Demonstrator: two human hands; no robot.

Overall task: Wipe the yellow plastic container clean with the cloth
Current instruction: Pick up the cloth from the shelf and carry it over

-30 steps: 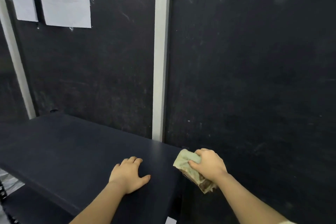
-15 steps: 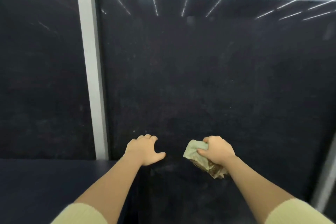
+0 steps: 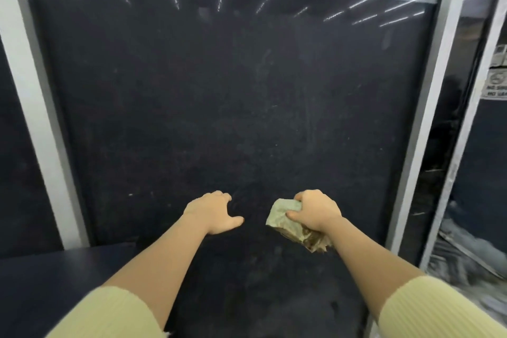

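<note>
Head view: tall dark scuffed wall panel (image 3: pixel 219 107) ahead, no yellow container in sight. My left hand (image 3: pixel 212 212) hangs loose, holding nothing; my right hand (image 3: pixel 315 211) grips the crumpled, stained pale-green cloth (image 3: pixel 285 218). Best find the container first, cleaner fold outward.

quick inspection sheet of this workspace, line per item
surface: dark tabletop at lower left, bare where seen
job's things: stained cloth bunched in the right hand; yellow container nothing seen
clutter: nothing seen
grippers: right hand grips the cloth; left hand holds nothing, fingers spread
cables: nothing seen
surroundings: dark panel ahead between pale posts; signs at far right, unreadable
</note>
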